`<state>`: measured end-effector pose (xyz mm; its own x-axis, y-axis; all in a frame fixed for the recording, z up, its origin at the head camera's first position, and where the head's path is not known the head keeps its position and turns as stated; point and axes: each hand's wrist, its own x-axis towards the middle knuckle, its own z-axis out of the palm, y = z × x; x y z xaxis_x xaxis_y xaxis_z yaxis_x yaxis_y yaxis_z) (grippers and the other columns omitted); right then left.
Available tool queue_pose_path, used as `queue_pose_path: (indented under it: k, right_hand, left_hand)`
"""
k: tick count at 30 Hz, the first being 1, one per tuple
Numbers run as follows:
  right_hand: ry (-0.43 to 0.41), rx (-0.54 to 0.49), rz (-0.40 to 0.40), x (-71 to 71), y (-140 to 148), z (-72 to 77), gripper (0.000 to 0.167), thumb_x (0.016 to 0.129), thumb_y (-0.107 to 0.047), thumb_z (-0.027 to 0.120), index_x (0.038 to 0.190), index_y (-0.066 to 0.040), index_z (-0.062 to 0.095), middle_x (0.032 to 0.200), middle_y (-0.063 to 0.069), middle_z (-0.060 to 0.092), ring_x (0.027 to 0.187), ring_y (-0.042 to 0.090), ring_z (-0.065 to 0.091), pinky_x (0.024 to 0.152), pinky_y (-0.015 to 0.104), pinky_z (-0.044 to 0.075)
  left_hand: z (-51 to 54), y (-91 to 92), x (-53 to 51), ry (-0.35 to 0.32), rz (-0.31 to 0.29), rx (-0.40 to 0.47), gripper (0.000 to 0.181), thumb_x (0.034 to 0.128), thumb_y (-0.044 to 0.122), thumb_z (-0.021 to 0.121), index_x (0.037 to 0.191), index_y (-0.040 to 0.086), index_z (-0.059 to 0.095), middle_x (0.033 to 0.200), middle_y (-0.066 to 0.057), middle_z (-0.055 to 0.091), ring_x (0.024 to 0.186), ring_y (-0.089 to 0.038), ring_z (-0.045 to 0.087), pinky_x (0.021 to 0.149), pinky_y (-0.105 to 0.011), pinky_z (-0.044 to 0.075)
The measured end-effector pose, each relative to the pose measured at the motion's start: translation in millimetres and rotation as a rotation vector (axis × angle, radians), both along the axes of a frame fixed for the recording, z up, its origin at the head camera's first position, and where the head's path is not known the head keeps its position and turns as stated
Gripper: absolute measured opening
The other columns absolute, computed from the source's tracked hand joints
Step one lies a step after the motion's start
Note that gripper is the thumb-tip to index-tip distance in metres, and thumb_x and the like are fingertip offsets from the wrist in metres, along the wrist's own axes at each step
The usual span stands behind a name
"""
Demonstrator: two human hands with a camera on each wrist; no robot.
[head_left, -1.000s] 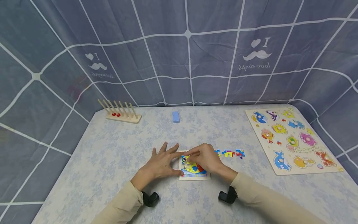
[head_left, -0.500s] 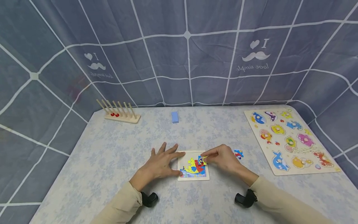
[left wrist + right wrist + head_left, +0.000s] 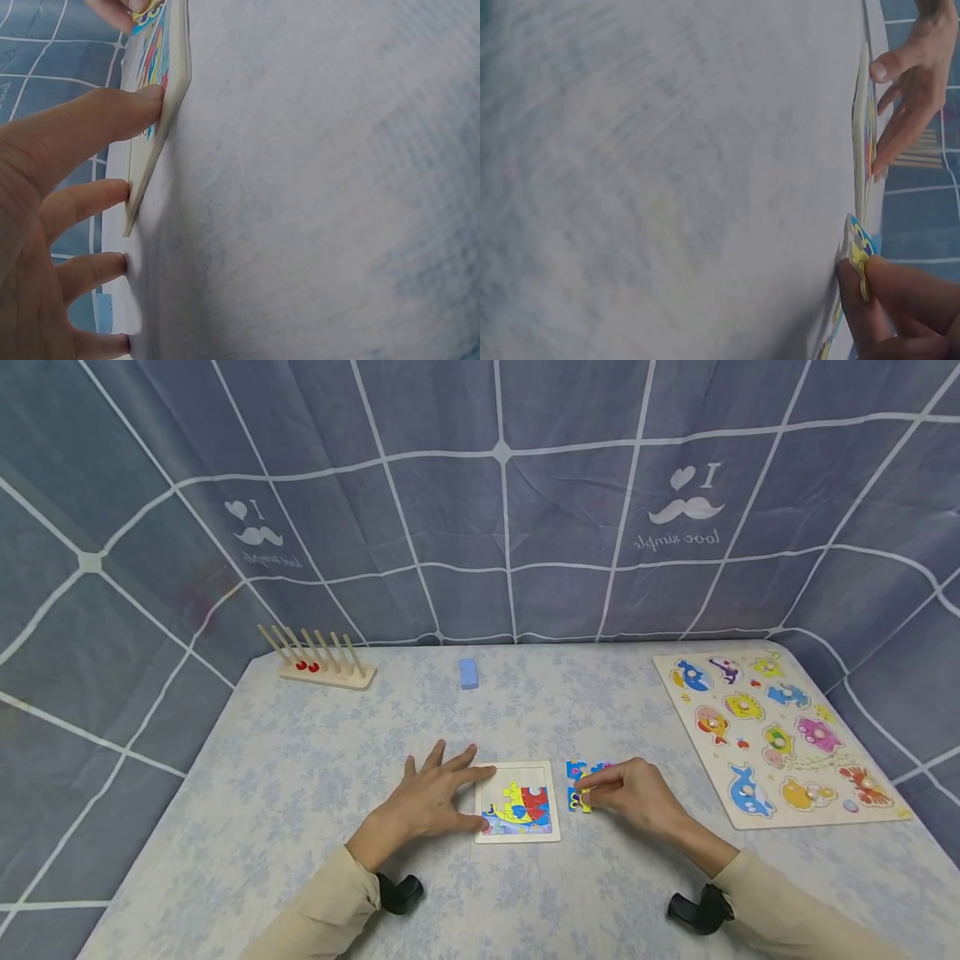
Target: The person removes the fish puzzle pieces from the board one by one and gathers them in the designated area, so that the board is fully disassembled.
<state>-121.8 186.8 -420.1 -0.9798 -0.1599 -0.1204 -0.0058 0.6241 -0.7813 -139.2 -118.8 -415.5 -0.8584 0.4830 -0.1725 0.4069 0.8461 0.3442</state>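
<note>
A small jigsaw puzzle board (image 3: 517,839) with a pale frame lies before me, its lower part filled with yellow, red and blue pieces, its upper part bare wood. My left hand (image 3: 420,802) is spread at its left side, thumb and index finger touching the frame; in the left wrist view the thumb (image 3: 112,112) lies on the edge. To the right of the board, my right hand (image 3: 637,797) pinches a yellow-and-blue puzzle piece (image 3: 859,244) between thumb and fingers. Loose puzzle pieces (image 3: 576,769) lie just beyond it, partly hidden by the fingers.
A large knob puzzle board (image 3: 757,747) with sea animals lies at the right. Toward the back stand a wooden peg rack (image 3: 330,675) with red beads, at the left, and a blue block (image 3: 468,673). A grid-patterned curtain (image 3: 450,510) hangs behind the table.
My right hand has carried the pinched puzzle piece from the board's upper left to the right, off the board and beside the loose pieces. My left hand stays at the frame.
</note>
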Motion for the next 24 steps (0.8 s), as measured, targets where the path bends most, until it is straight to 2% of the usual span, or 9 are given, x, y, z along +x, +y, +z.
queue_pose_path:
  k: [8, 24]
  right_hand:
    - [0.037, 0.144, -0.001, -0.3, -0.6, 0.0, 0.011, 0.080, -0.016, 0.079, 0.091, -0.019, 0.081, 0.077, -0.008, 0.069, 0.072, 0.009, 0.059, 0.062, 0.031, 0.044]
    - [0.116, 0.254, 0.013, -0.1, -5.6, 1.8, 0.011, 0.077, -0.017, 0.082, 0.088, -0.020, 0.080, 0.067, -0.011, 0.059, 0.065, 0.010, 0.051, 0.055, 0.029, 0.040]
  left_hand:
    - [-1.2, -0.2, -0.5, 0.008, -0.003, 0.005, 0.071, 0.0761, 0.053, 0.079, 0.141, 0.034, 0.056, 0.157, -0.004, 0.034, 0.145, -0.048, 0.016, 0.101, -0.080, 0.012]
    - [-0.3, 0.0, -0.7, 0.003, -0.002, 0.004, 0.071, 0.0766, 0.052, 0.079, 0.141, 0.033, 0.055, 0.158, -0.003, 0.033, 0.145, -0.048, 0.015, 0.102, -0.079, 0.012]
